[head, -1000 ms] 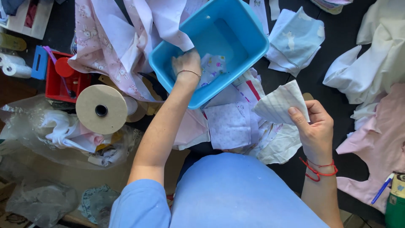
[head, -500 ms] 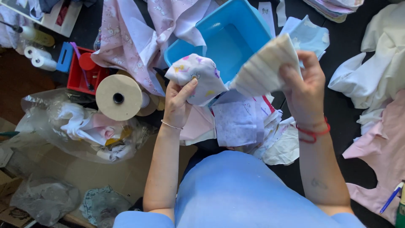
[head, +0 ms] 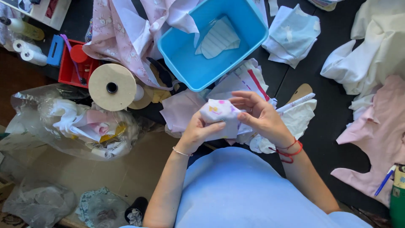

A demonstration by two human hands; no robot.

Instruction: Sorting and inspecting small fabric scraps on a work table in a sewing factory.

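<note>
Head view: a small white cloth piece with coloured print (head: 219, 116) is held close to the body by both hands; the left hand (head: 198, 133) is closed on its lower edge, the right hand (head: 263, 118) is pinched on its right side; beyond, a striped piece (head: 219, 42) lies in the blue tub (head: 185, 59) on the dark table (head: 316, 97).
</note>
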